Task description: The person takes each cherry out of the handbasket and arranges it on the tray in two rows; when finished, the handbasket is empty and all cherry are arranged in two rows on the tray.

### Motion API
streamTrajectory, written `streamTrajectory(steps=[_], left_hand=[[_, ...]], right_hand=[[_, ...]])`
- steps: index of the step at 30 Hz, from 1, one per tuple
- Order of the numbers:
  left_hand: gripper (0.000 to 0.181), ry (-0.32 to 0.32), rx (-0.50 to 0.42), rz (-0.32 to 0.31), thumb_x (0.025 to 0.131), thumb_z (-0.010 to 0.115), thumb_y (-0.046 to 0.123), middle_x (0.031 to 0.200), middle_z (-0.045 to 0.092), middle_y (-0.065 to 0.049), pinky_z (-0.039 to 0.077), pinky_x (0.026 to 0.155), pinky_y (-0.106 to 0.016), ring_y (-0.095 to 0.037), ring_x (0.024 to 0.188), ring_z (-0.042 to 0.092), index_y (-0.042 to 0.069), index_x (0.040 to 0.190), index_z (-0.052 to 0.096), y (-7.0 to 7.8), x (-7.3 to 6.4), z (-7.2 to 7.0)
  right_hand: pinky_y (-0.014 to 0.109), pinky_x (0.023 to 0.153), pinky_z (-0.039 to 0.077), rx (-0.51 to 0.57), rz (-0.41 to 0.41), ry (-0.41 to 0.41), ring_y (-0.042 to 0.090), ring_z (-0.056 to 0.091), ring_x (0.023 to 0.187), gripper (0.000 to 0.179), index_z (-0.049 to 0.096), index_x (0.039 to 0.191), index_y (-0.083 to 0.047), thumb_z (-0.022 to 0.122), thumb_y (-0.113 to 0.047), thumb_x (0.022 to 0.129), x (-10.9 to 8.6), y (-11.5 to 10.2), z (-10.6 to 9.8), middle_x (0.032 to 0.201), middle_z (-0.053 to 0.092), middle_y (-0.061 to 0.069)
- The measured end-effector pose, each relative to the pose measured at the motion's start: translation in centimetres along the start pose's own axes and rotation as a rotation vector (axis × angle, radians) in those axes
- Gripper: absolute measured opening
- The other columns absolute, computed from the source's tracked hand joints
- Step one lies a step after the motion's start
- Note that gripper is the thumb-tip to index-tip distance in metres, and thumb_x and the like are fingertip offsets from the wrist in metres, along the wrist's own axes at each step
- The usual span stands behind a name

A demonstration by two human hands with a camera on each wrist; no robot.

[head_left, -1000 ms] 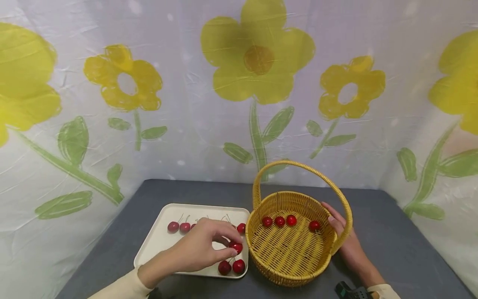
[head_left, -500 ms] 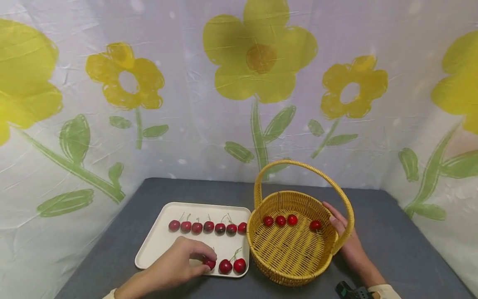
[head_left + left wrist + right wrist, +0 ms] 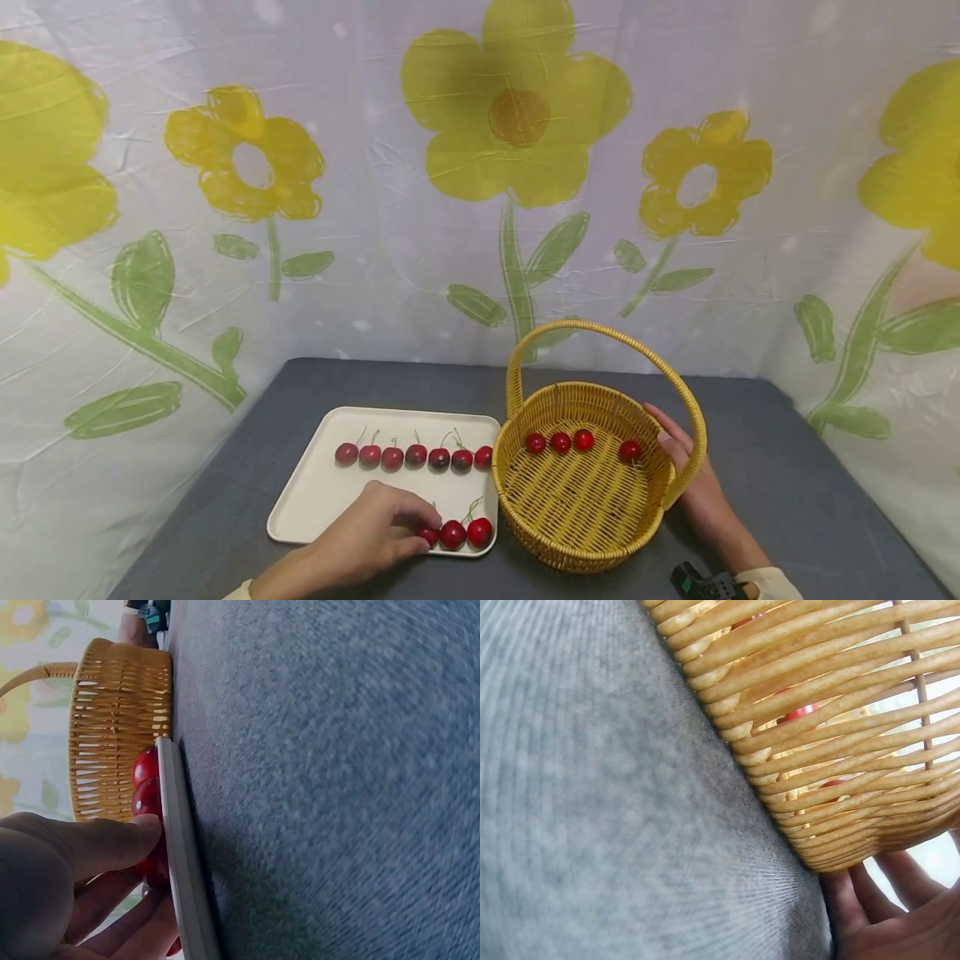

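Observation:
Near the front of the white tray (image 3: 300, 508), my left hand (image 3: 367, 529) pinches a dark red cherry (image 3: 429, 536) between thumb and fingers. That cherry lies low on the tray, beside two others, the nearer being a cherry (image 3: 452, 535) with its stem up. In the left wrist view, my thumb (image 3: 127, 844) covers part of the fruit. My right hand (image 3: 701, 492) holds the right side of a yellow wicker basket (image 3: 577, 558), thumb at the rim and fingers along the outer wall. Inside the basket lie several cherries, three in a row and one cherry (image 3: 630, 452) apart.
A row of several stemmed cherries (image 3: 392, 459) crosses the back of the tray. The basket's tall arched handle (image 3: 607, 332) rises over it, and its left side overlaps the tray's right edge in the head view. A flower-printed cloth (image 3: 375, 250) hangs behind the grey table (image 3: 780, 483).
My left hand has come from over the tray's right side to its front row, bringing a cherry down and then slightly right, beside the two there. My right hand stays at the basket.

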State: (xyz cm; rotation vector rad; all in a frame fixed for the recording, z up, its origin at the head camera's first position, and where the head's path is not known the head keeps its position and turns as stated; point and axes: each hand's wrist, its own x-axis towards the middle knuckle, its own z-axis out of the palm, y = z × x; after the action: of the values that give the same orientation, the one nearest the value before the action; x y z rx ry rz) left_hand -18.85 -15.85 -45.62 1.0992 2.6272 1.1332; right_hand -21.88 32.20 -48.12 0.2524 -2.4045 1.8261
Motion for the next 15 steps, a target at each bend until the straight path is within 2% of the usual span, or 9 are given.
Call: streamTrajectory(steps=[6,13,15], left_hand=[[0.023,-0.026,0.002,-0.07,0.089,0.091,0.011,0.104,0.082,0.016,0.065,0.094,-0.032,0.002,0.095,0.073,0.023,0.109,0.087,0.6,0.1,-0.3],[0.02,0.065,0.022,-0.072,0.091,0.089,0.015,0.109,0.085,0.005,0.068,0.086,-0.037,-0.014,0.094,0.081,0.016,0.111,0.087,1.6,0.2,-1.8],[0.021,0.083,0.023,-0.053,0.092,0.089,0.016,0.111,0.085,0.001,0.068,0.087,-0.037,-0.016,0.094,0.082,0.015,0.113,0.086,1.9,0.5,-2.3]], right_hand=[[0.013,0.102,0.052,0.004,0.009,0.004,-0.012,0.052,0.138,0.055,0.032,0.174,-0.021,0.035,-0.039,0.121,0.0,0.0,0.0,0.175,0.037,0.02],[0.015,0.102,0.053,0.011,0.01,0.0,-0.011,0.053,0.138,0.056,0.031,0.174,-0.021,0.035,-0.039,0.121,0.0,-0.1,0.0,0.175,0.037,0.021],[0.015,0.102,0.054,0.013,0.004,-0.005,-0.011,0.054,0.138,0.056,0.031,0.174,-0.02,0.035,-0.039,0.121,0.0,-0.1,0.0,0.174,0.037,0.022]])
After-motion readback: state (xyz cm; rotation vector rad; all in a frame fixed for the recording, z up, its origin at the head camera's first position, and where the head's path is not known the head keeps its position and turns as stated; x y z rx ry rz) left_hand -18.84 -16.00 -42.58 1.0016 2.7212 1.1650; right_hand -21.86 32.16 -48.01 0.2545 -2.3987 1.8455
